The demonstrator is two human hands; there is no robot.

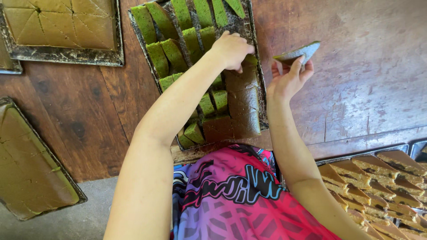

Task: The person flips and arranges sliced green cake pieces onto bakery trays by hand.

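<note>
Right hand [290, 79]: fingers clamped on a green-topped, wedge-shaped cake slice [297, 52], raised above the brown wooden table [364, 80]. Left hand [231, 49]: fingers curled together, resting on uncut cake in the dark rectangular metal tray [262, 113] among the green cake strips [173, 49].

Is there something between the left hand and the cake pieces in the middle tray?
Nothing visible: the left hand already rests on the cake pieces in the middle tray. The right hand holds one slice beside it.
</note>
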